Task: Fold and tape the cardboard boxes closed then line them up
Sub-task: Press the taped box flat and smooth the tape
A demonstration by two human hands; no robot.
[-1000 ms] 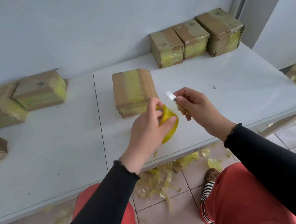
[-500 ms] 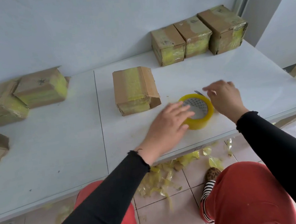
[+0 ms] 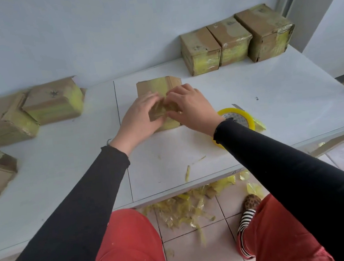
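The white surface (image 3: pixel 190 149) carries all the cardboard boxes. Three taped boxes (image 3: pixel 236 40) stand in a row, side against side, at the far right by the wall. A loose cluster of boxes (image 3: pixel 27 115) lies at the left, not lined up.

The box in work (image 3: pixel 158 85) sits at the middle of the surface, a yellow tape band running over its top. It is judged light and moderately stiff: corrugated walls resist pressure at edges and corners, while flaps and the middle of a panel give under the fingers. Taped faces look glossy and are likely slippery. Recommended hold: opposite side walls near the corners, on bare cardboard.

The left hand (image 3: pixel 140 118) and the right hand (image 3: pixel 190 107) both lie on the near top edge of this box, fingers bent over a crumpled tape end, apparently pressing it down. Whether each grip pinches the tape or only presses cannot be told through the blur.

The yellow tape roll (image 3: pixel 242 120) lies flat just beside the right wrist.

Tape scraps (image 3: pixel 185 209) litter the floor below.
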